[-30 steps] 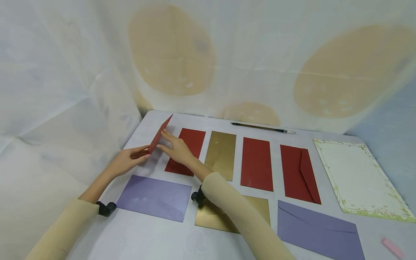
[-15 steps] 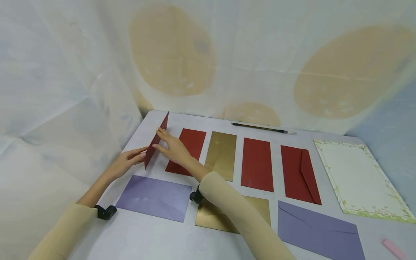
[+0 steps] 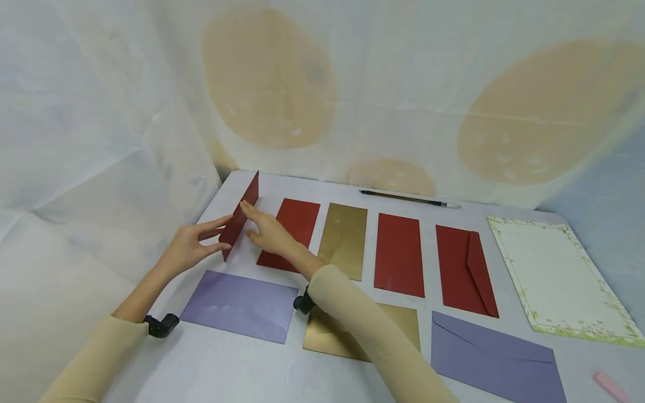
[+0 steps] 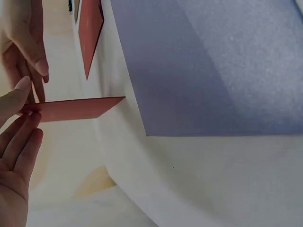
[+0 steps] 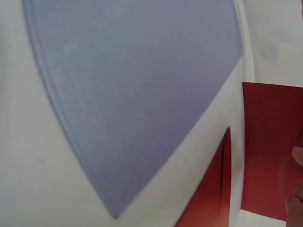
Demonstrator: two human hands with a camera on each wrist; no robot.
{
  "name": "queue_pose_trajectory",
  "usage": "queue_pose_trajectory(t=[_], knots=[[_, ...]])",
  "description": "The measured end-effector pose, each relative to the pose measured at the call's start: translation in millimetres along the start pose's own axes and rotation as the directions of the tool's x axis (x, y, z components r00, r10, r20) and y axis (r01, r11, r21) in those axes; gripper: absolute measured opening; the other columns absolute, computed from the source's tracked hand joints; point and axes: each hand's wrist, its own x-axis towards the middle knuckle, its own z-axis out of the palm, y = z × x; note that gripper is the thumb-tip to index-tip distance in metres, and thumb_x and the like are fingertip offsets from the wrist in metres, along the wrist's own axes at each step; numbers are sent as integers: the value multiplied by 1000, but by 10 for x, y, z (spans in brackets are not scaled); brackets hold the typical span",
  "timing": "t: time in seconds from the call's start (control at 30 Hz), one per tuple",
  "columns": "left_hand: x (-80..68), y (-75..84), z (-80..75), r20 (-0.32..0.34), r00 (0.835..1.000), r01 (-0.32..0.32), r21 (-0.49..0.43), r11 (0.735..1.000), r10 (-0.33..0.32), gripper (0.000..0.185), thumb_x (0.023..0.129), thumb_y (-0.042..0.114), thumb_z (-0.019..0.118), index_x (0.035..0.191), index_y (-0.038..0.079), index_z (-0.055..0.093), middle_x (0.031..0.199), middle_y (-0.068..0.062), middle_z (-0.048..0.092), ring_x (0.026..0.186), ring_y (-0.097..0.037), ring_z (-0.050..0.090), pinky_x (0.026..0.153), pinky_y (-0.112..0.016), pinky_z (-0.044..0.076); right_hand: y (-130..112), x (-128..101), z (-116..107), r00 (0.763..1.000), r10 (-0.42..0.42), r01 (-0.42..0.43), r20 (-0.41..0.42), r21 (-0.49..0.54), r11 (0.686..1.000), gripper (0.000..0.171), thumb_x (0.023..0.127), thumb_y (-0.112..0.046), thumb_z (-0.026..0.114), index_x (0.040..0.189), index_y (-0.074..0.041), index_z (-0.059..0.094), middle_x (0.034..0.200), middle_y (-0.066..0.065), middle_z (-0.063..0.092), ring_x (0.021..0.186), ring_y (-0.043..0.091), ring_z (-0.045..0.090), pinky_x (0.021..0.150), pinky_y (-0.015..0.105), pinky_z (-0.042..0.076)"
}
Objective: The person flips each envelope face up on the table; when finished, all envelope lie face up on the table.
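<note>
A red envelope (image 3: 250, 193) stands on its edge at the table's far left. My left hand (image 3: 183, 246) pinches it from the left, its thumb crossing the envelope's lower part. My right hand (image 3: 269, 229) touches the right face with fairly straight fingers. In the left wrist view the same envelope (image 4: 80, 109) appears edge-on, between my left thumb and fingers. The right wrist view shows the envelope's broad red face (image 5: 270, 142), with fingertips at the frame's edge. A second red envelope (image 3: 299, 221) lies flat beneath my right forearm.
Flat in the same row are a gold envelope (image 3: 344, 240), a red one (image 3: 400, 254) and a flapped red one (image 3: 463, 274). Nearer lie purple (image 3: 239, 305), gold (image 3: 342, 336) and purple (image 3: 494, 358) envelopes. A brush (image 3: 403, 197), bordered paper (image 3: 559, 274) and pink block (image 3: 611, 386) surround them.
The tilted red envelope has turned more upright and shifted slightly left. My left fingers have spread wider from the thumb. My right hand has moved slightly left with it.
</note>
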Motion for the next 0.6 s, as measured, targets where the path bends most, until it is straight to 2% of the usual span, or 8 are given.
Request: queue_pose_trajectory(t=[0.13, 0.3, 0.43, 0.53, 0.6], knots=[[-12, -20, -30, 22, 999, 45, 22, 999, -46, 61, 74, 5, 82, 131, 4, 60, 128, -12, 61, 96, -30, 68, 76, -20, 52, 18, -30, 40, 1000, 0, 0, 28, 19, 1000, 71, 92, -9, 65, 151, -6, 27, 157, 5, 25, 138, 14, 31, 105, 18, 30], [-35, -41, -106, 31, 994, 104, 41, 994, -105, 62, 75, 11, 83, 133, 7, 59, 122, -16, 64, 91, -31, 69, 72, -36, 55, 29, -64, 99, 1000, 4, -4, 8, 76, 997, 76, 90, -22, 70, 151, -6, 28, 155, 7, 29, 138, 12, 31, 106, 19, 28], [-54, -61, -194, 28, 986, 161, 29, 987, -162, 66, 74, 9, 84, 135, 6, 57, 118, -23, 64, 91, -36, 69, 71, -28, 55, 22, -94, 146, 999, 48, -50, 16, 145, 988, 80, 88, -32, 72, 152, -9, 29, 155, 6, 29, 138, 10, 31, 106, 20, 30], [-87, -93, -252, 34, 974, 227, -25, 974, -226, 68, 75, 7, 83, 137, 5, 54, 119, -27, 62, 94, -39, 67, 71, -20, 53, 19, -118, 183, 996, 72, -78, 47, 155, 985, 80, 88, -35, 71, 151, -8, 30, 155, 6, 30, 139, 9, 30, 107, 21, 30], [-115, -124, -281, 37, 964, 265, -51, 963, -264, 68, 76, 6, 82, 138, 5, 53, 120, -29, 60, 96, -36, 67, 71, -17, 52, 20, -133, 206, 994, 75, -85, 77, 145, 986, 79, 88, -35, 71, 151, -7, 31, 154, 6, 31, 139, 8, 30, 106, 20, 30]])
